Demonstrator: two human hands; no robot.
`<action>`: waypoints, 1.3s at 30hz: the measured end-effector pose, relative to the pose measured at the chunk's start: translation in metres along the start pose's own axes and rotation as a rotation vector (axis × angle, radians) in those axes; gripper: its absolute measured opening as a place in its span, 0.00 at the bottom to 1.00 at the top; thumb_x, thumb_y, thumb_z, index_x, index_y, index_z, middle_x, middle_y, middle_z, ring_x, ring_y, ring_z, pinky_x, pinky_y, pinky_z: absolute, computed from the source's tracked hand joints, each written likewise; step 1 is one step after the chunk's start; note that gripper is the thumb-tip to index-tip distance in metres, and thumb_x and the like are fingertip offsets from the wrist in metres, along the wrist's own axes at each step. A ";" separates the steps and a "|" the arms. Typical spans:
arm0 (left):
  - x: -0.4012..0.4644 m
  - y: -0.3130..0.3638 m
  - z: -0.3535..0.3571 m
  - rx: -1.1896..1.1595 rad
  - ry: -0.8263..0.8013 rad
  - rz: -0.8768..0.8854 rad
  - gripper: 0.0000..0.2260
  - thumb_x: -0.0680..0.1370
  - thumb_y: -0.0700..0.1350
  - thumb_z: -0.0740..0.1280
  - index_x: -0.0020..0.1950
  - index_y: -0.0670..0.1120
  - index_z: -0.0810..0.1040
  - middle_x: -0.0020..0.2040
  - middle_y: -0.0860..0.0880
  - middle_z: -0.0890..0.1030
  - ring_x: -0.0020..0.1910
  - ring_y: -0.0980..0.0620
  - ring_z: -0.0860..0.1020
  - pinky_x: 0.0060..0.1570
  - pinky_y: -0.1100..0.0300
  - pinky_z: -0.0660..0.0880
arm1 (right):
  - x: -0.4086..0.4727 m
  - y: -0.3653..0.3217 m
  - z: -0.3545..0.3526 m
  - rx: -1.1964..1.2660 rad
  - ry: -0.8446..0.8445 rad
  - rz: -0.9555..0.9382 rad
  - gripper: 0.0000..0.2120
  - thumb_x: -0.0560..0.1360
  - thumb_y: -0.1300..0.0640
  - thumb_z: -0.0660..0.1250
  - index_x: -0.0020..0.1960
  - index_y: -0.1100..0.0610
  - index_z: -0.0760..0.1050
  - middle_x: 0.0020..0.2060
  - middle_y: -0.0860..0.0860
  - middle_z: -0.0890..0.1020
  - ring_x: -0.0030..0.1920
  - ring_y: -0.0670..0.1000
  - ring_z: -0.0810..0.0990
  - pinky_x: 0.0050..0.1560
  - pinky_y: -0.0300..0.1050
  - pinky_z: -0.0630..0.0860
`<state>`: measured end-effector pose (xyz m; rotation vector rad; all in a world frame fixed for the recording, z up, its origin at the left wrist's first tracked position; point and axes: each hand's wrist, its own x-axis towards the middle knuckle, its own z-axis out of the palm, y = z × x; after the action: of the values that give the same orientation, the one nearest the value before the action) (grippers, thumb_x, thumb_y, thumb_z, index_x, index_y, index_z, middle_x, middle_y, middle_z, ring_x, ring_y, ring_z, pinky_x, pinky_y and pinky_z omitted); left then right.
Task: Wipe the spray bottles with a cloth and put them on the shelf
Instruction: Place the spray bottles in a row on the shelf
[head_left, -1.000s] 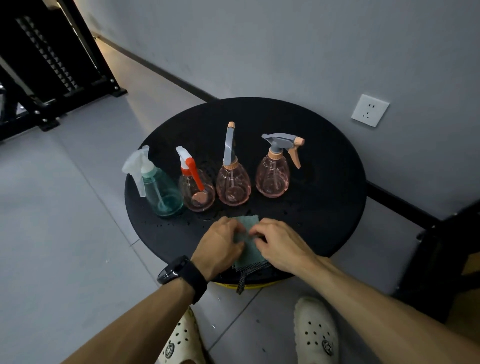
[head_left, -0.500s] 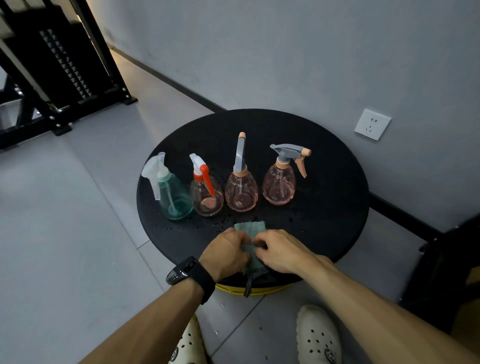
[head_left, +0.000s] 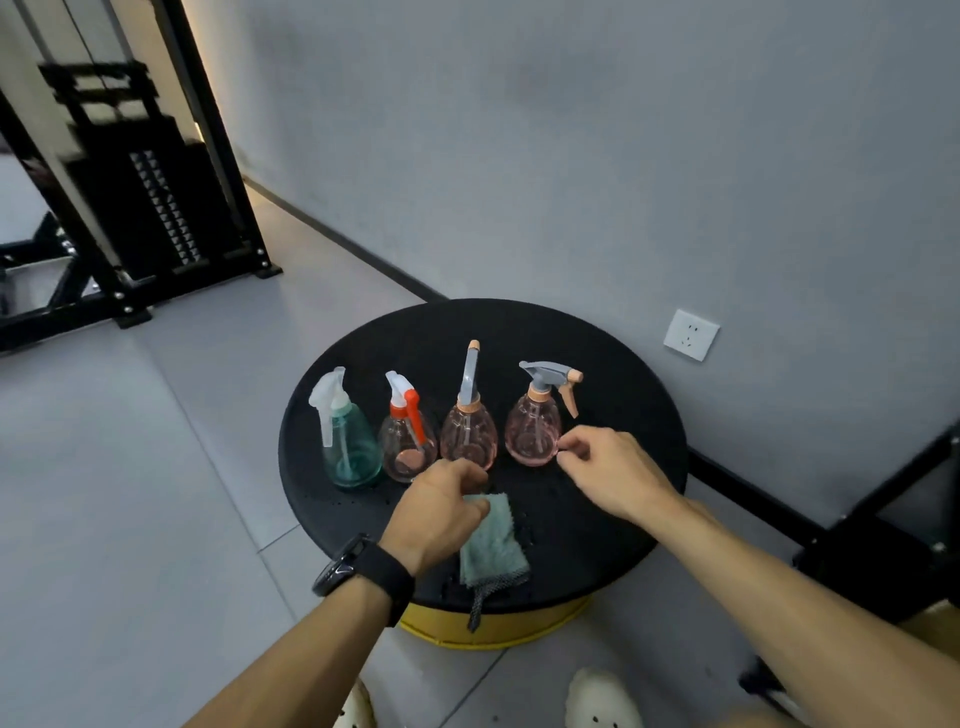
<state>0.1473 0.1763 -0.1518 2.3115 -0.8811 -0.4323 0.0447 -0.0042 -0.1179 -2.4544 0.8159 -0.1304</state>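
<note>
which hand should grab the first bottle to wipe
Right. The right hand is open, its fingertips beside the rightmost pink bottle. The left hand rests on the cloth, ready to wipe.

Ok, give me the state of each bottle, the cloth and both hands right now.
Green bottle: upright on the table, untouched.
Red-trigger bottle: upright, untouched.
Middle pink bottle: upright, untouched.
Right pink bottle: upright, right hand's fingertips at its side.
Cloth: lying at the table's near edge, one corner hanging over.
Left hand: gripping the cloth's far end.
Right hand: open, holding nothing.
</note>
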 end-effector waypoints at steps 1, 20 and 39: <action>0.001 0.004 -0.003 0.004 0.018 0.016 0.16 0.78 0.46 0.69 0.66 0.49 0.77 0.62 0.51 0.78 0.60 0.53 0.77 0.63 0.58 0.73 | 0.003 0.000 -0.009 -0.003 0.032 0.000 0.12 0.77 0.51 0.64 0.59 0.50 0.79 0.53 0.48 0.82 0.52 0.51 0.80 0.52 0.46 0.77; 0.072 0.045 -0.016 0.007 0.100 0.109 0.14 0.79 0.44 0.68 0.65 0.46 0.78 0.60 0.48 0.81 0.59 0.51 0.79 0.58 0.61 0.74 | 0.089 -0.008 -0.020 -0.144 0.148 -0.189 0.22 0.78 0.52 0.64 0.71 0.52 0.68 0.64 0.51 0.73 0.61 0.52 0.74 0.57 0.48 0.74; 0.084 0.048 -0.012 0.031 0.135 0.161 0.16 0.79 0.43 0.67 0.67 0.47 0.75 0.64 0.48 0.77 0.54 0.53 0.80 0.60 0.54 0.77 | 0.093 0.003 -0.011 -0.086 0.129 -0.172 0.12 0.80 0.56 0.61 0.63 0.53 0.73 0.49 0.53 0.80 0.44 0.53 0.79 0.42 0.50 0.77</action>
<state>0.1913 0.0955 -0.1177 2.2466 -1.0028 -0.1928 0.1161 -0.0654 -0.1175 -2.6181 0.6747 -0.3258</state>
